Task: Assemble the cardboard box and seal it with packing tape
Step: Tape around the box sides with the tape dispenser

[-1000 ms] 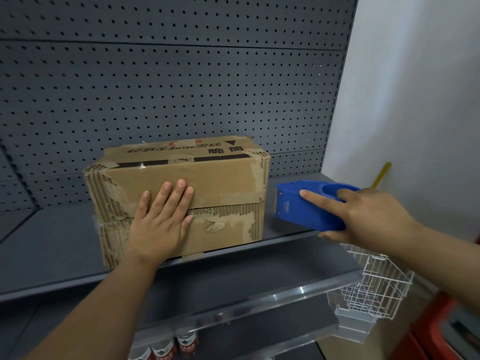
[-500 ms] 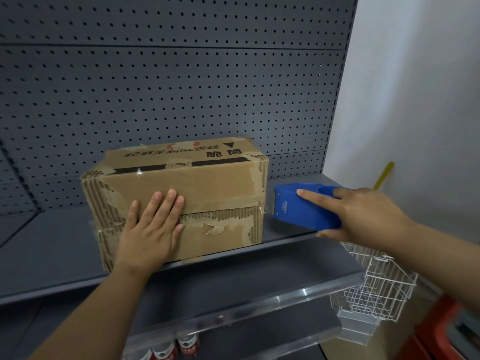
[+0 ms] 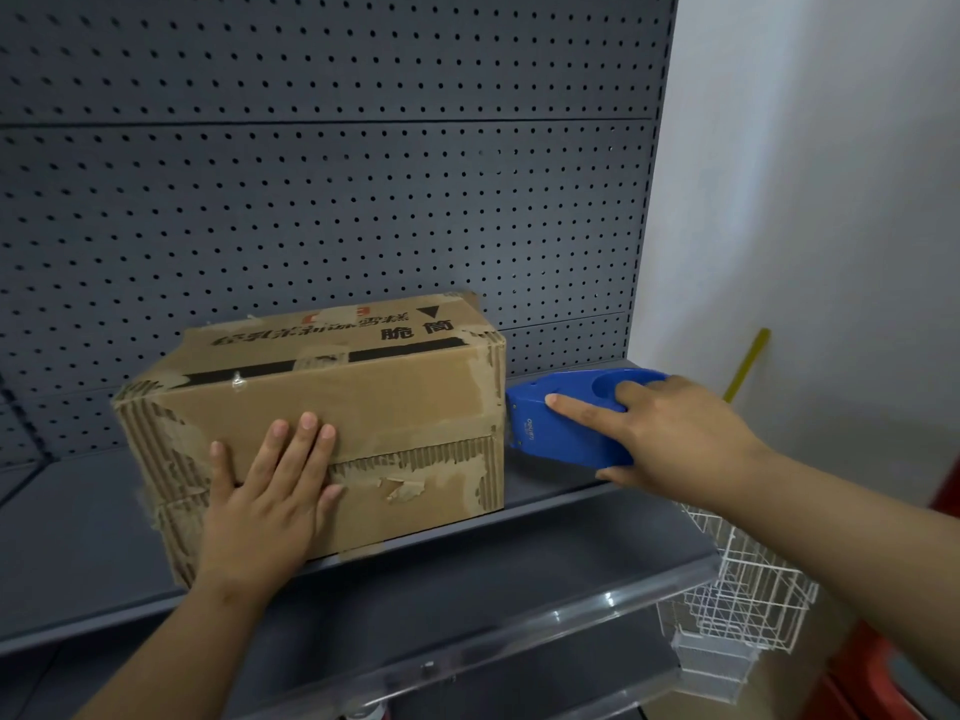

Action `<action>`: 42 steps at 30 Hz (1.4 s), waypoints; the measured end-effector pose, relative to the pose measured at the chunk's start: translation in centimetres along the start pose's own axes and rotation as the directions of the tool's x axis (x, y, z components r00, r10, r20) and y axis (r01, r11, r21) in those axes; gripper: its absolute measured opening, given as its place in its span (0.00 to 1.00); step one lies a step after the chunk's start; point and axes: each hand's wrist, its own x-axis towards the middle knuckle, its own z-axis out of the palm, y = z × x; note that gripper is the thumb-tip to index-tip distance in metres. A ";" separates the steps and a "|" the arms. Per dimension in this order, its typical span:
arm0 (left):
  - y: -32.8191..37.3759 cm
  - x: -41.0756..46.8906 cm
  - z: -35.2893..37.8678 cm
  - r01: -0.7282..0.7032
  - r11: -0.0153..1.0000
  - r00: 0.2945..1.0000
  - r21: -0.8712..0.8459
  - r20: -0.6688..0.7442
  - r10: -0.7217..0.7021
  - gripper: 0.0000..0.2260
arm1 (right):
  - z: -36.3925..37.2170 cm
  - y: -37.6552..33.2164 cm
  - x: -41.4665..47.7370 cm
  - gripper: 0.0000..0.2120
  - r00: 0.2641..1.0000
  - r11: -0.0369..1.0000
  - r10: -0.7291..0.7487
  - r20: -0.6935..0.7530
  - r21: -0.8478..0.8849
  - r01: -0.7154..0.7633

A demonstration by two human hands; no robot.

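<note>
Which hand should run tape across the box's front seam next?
Right, probably: the right hand holds the blue tape dispenser, nose at the right edge of the cardboard box near its seam; the left hand lies flat on the front, steadying it.

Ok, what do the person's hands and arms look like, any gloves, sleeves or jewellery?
The left hand and right hand wear no gloves, and no rings show on the visible fingers. The left forearm and right forearm are uncovered up to the frame edge: no sleeve, watch or wristband in view. The visible fingernails are short and unpainted.
</note>
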 end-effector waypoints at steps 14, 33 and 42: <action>0.2 0.2 -0.1 0.018 1.000 0.999 -0.006 0.028 -0.017 0.25 | -2.4 -1.5 1.4 0.38 0.993 0.996 0.042 0.112 0.080 -0.052; 0.3 0.3 -0.3 0.018 0.999 0.998 -0.042 0.057 -0.015 0.25 | -0.8 -4.3 1.9 0.35 0.967 0.996 0.054 0.248 0.048 -0.068; 0.3 0.2 -0.1 0.011 1.000 1.000 -0.007 0.020 -0.011 0.25 | 3.6 -2.1 6.3 0.38 0.915 0.934 0.323 0.242 0.071 -0.349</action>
